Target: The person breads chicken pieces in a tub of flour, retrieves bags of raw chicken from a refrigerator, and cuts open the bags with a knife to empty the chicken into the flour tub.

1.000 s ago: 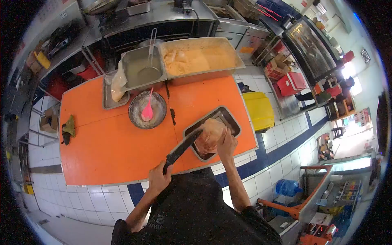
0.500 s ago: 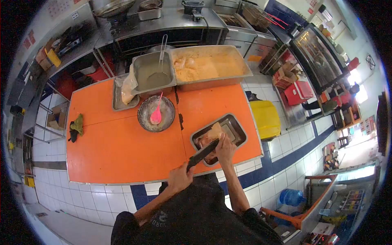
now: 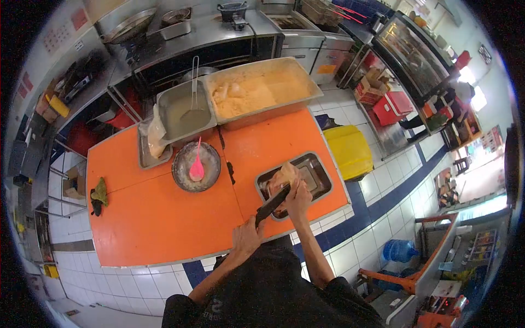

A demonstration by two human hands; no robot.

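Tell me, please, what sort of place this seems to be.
Likely a commercial kitchen, perhaps a food shop's: there is a large pan at the back, a glass display case, and a knife against raw-looking meat.

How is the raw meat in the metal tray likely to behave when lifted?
The raw meat looks soft and lumpy, so it would probably sag rather than stay stiff. Its raw surface could well be slippery. It seems unlikely to roll far, since the metal tray has a raised rim around it.
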